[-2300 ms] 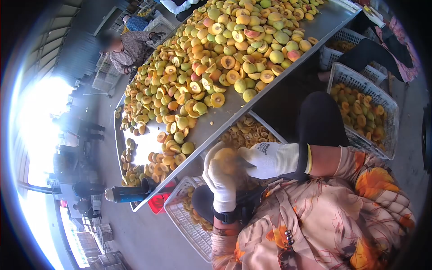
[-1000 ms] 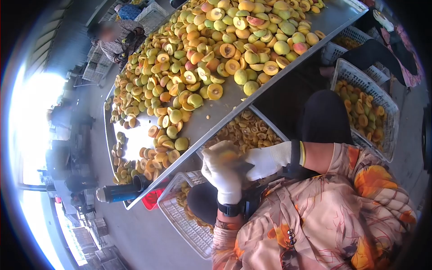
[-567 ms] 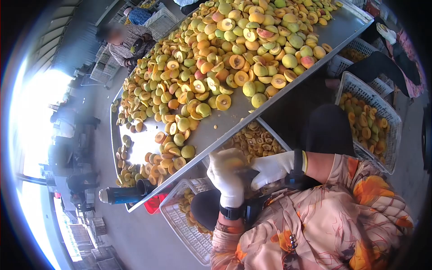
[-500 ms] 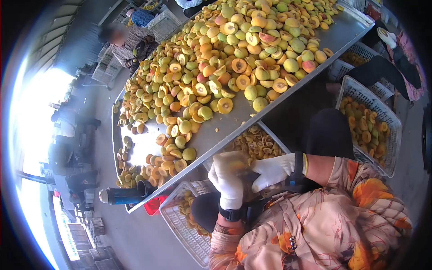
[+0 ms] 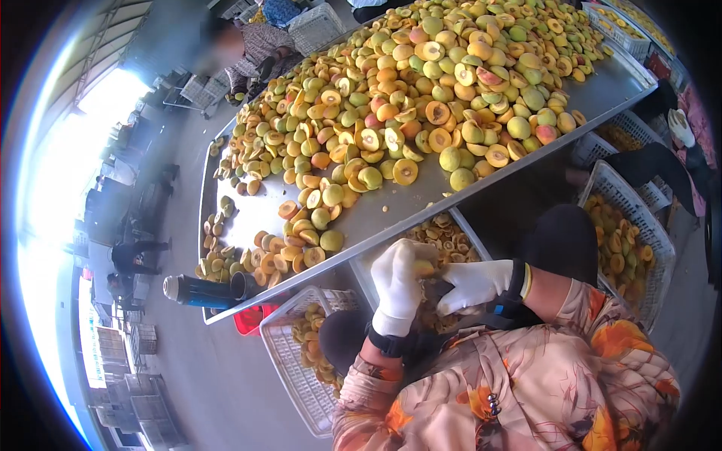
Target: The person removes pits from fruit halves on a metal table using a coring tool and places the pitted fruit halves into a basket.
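My left hand [image 5: 398,282], in a white glove, is closed around a yellow peach half [image 5: 423,268], of which only a bit shows past the fingers. My right hand [image 5: 472,284], also gloved in white, is closed close beside it, and what its fingers grip is hidden. Both hands are in front of my lap, above a crate of brownish peach scraps [image 5: 444,239] below the table edge. Many halved peaches [image 5: 361,143] lie heaped on the metal table [image 5: 391,214] beyond my hands.
A white crate of peach pieces [image 5: 282,353] stands at my left, another white crate [image 5: 662,255] at my right. A blue flask [image 5: 197,292] and a red container [image 5: 252,322] are by the table's near left corner. Other people sit around the table, one [image 5: 256,49] at far left.
The view has shifted, so the table appears lower and further right. My hands stay together; the yellow peach piece at my left fingers shows more clearly now.
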### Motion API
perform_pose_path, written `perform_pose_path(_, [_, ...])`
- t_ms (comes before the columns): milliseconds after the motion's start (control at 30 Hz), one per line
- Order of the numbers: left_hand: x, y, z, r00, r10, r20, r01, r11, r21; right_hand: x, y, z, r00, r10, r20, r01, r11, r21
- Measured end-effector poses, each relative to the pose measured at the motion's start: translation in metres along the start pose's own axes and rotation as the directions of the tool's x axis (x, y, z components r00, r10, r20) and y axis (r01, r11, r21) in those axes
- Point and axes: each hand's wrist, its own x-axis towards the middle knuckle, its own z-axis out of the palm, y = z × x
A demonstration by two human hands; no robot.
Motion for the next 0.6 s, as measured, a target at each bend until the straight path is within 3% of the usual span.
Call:
perform_pose_path(100, [0.002, 0.004, 0.0, 0.995, 0.088, 0.055, -0.093, 0.989, 0.112, 0.009, 0.019, -0.003, 0.999, -0.047, -0.014, 0.048, 0.998, 0.051])
perform_pose_path(233, [0.006, -0.009, 0.007, 0.971, -0.199, -0.133, 0.152, 0.942, -0.301, 0.016, 0.032, -0.003, 0.987, -0.148, -0.068, 0.149, 0.989, 0.011])
perform_pose_path(300, [0.002, -0.006, 0.009, 0.987, -0.107, -0.123, 0.08, 0.975, -0.209, 0.014, 0.025, -0.005, 0.983, -0.154, -0.097, 0.147, 0.986, -0.074])
perform_pose_path(400, [0.002, -0.007, 0.003, 0.996, 0.087, -0.035, -0.086, 0.996, 0.021, 0.006, 0.007, -0.005, 0.997, -0.038, -0.071, 0.028, 0.991, -0.132])
perform_pose_path(467, [0.005, -0.008, -0.001, 0.993, 0.12, 0.024, -0.121, 0.99, 0.077, 0.009, 0.01, -0.005, 1.0, -0.012, -0.013, 0.012, 1.0, -0.004])
perform_pose_path(500, [0.005, -0.008, 0.001, 1.0, 0.03, 0.002, -0.03, 0.998, -0.057, 0.009, 0.013, -0.005, 1.0, 0.001, 0.013, -0.002, 0.998, 0.063])
perform_pose_path(600, [0.01, -0.006, 0.001, 0.993, -0.115, 0.032, 0.12, 0.968, -0.22, 0.012, 0.024, -0.004, 0.997, -0.069, -0.022, 0.071, 0.993, 0.09])
